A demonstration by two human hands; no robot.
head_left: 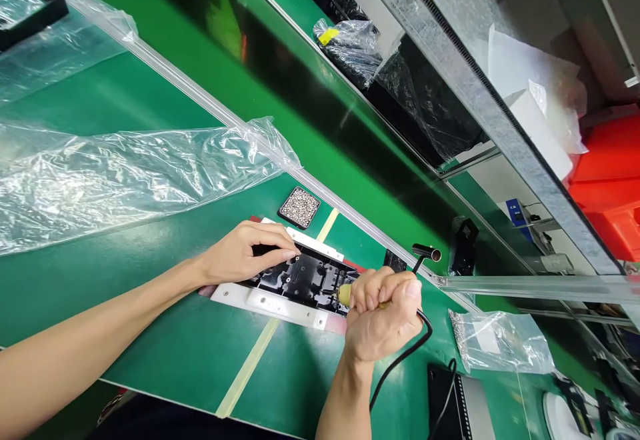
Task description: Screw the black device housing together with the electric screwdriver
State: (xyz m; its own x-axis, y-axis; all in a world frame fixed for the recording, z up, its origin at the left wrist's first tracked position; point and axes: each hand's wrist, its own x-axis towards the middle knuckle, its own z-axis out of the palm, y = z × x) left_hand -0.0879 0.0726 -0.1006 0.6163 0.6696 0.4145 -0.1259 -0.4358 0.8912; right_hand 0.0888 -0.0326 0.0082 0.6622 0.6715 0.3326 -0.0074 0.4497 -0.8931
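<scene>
Looking down over a green bench mat that runs slantwise through the frame, we note a pale strip of tape crossing it and a clear rail along its far edge. Beyond the rail lies a dark glossy belt, then a second green strip.

Our left hand lies on the near-left end of a black moulded part, fingers stretched nearly flat and pressing down on it, gripping nothing. That part sits in a white metal fixture at the middle of the mat, red edging showing at its ends.

Our right hand is curled in a tight fist round a powered screwdriver, its yellowish nose down on the part's right end; a black cable trails from the fist toward us.

A small square tray of screws rests just beyond the fixture. A large crumpled clear plastic bag spreads over the mat's left half. At right, a smaller bag lies near a dark box.

Room: a grey metal beam cuts diagonally overhead; red crates stand at far right; bagged dark goods sit across the belt; another person's arm shows at the top edge, barely visible
</scene>
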